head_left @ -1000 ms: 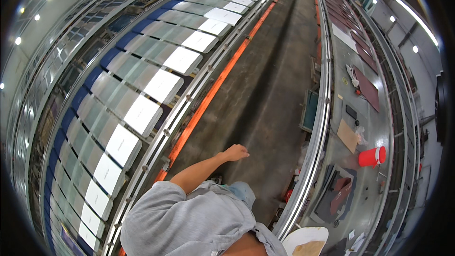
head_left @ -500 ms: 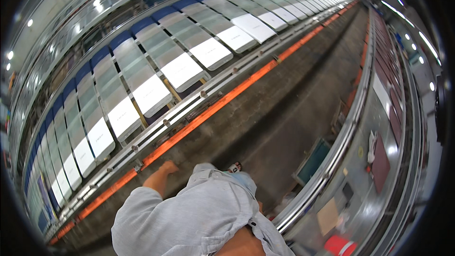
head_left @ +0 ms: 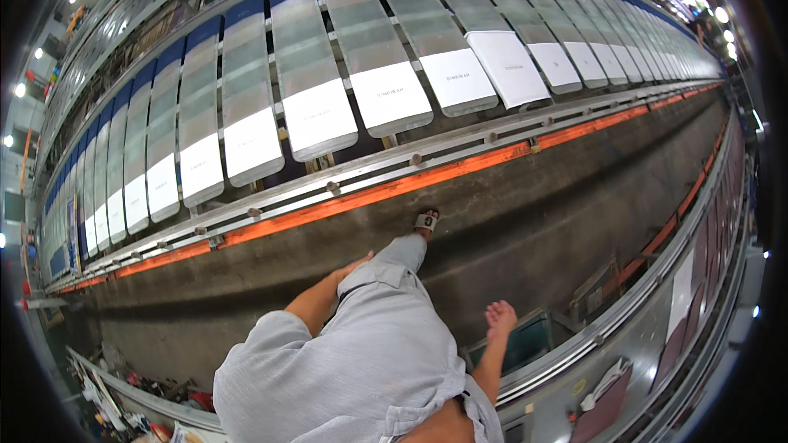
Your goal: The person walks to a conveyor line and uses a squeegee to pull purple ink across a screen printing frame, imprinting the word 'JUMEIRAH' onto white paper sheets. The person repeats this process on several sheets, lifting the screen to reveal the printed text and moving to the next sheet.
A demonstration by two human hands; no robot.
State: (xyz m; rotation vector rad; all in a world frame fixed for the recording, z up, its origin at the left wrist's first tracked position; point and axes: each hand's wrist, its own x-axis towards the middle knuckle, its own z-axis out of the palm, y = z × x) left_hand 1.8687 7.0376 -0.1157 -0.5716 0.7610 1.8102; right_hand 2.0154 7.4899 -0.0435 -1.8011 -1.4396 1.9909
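My right hand (head_left: 499,317) hangs beside my body, holding nothing that I can see, its fingers loosely bent and a little apart. It is nearest to a dark green framed panel (head_left: 528,342) by the right-hand bench. My left hand (head_left: 353,267) is at my left thigh, touching or close to the grey trousers. Its fingers are mostly hidden. Ahead lies a long row of flat boards (head_left: 308,41) with blue far ends and grey-green middles. White sheets (head_left: 318,119) with small dark print cover their near ends. One white sheet (head_left: 505,67) sits slightly askew, overhanging its board.
A metal rail (head_left: 377,166) and an orange strip (head_left: 328,202) run along the row's front. The concrete aisle floor (head_left: 525,213) lies between this row and a second bench (head_left: 566,373) with maroon panels (head_left: 603,410). Cluttered tools and containers (head_left: 123,418) stand behind at the lower left.
My view has turned and moved along the aisle. My left hand has swung back to my thigh, my right hand has come into sight, and a sandalled foot has stepped forward.
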